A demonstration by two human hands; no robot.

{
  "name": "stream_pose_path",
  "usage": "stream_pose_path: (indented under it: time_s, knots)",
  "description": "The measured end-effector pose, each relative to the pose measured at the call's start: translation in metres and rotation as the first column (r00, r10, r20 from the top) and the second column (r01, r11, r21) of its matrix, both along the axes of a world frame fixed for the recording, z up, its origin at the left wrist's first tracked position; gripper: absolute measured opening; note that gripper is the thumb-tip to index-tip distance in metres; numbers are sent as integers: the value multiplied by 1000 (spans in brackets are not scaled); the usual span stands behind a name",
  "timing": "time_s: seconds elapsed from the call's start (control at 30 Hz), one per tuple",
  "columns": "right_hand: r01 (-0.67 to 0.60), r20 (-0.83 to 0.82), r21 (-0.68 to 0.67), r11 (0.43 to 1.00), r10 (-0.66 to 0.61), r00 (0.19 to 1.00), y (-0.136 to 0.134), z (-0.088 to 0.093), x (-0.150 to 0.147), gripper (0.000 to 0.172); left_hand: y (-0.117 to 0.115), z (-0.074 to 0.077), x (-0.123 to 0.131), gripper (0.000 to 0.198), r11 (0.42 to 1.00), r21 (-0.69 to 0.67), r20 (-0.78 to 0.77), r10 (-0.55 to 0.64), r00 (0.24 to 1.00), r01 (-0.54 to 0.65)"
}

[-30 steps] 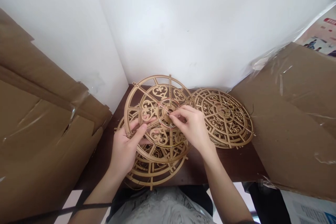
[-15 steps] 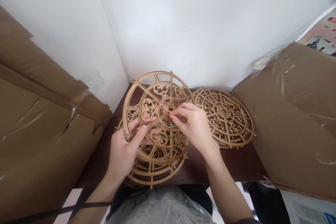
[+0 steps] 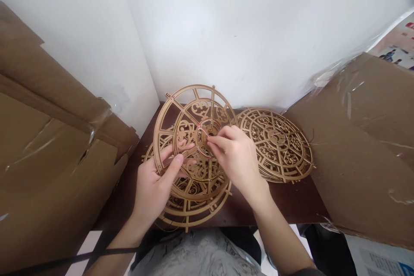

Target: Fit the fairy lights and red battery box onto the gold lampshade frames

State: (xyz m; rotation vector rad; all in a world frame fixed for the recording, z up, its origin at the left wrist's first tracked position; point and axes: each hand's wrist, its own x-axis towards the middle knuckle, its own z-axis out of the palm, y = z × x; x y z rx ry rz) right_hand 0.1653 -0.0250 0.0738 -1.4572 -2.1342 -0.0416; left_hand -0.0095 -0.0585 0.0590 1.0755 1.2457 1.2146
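Observation:
A round golden-brown openwork disc (image 3: 157, 138) is tilted up above similar discs on the table. My left hand (image 3: 158, 181) grips its left side, thumb in front and fingers behind, seen through the openings. At the hub, my right hand (image 3: 237, 155) pinches the end of a thin wire (image 3: 203, 129); the fingertips hide part of it. Reddish and pale wire runs in a ring around the hub. Under the held disc, the rim of another disc (image 3: 186, 224) shows near the table's front edge.
A stack of similar discs (image 3: 274, 138) lies right of my right hand, thin wires sticking out at its right. Brown cardboard stands at the left (image 3: 58, 159) and right (image 3: 362, 146) of the dark table (image 3: 239, 215). A white wall (image 3: 226, 30) rises behind.
The held disc has tilted slightly more and shifted a little to the right. My right hand has turned slightly, its fingertips still pinched at the hub.

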Motion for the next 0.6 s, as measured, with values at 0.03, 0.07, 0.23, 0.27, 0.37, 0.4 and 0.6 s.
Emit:
stream_pose_path:
  time_s: [0.03, 0.07, 0.23, 0.27, 0.37, 0.4, 0.6]
  knots:
    - [-8, -19, -1, 1000, 8, 1000, 0, 0, -1, 18, 0, 0, 0, 38, 1000, 3, -13, 5, 1000, -5]
    - [-15, -49, -7, 1000, 15, 999, 0, -1, -2, 18, -1, 0, 0, 38, 1000, 2, -24, 6, 1000, -6]
    - [-72, -302, -121, 990, 32, 953, 3, -3, -1, 11, -2, 0, 0, 38, 1000, 0, -44, -8, 999, 8]
    - [-93, -352, -150, 984, 34, 935, 4, -3, 1, 9, -2, 0, 0, 38, 1000, 3, -48, -12, 999, 12]
    - [-146, -444, -190, 971, 48, 895, 5, -5, 5, 8, -1, 1, -1, 37, 1000, 8, -59, -17, 998, 17]
    - [-158, -459, -191, 969, 55, 887, 5, -5, 6, 8, -1, 1, -1, 37, 1000, 8, -57, -16, 998, 17]
    - [-226, -510, -211, 951, 90, 855, 5, -8, 11, 15, 0, 1, 0, 37, 1000, -5, -21, -7, 1000, 7]
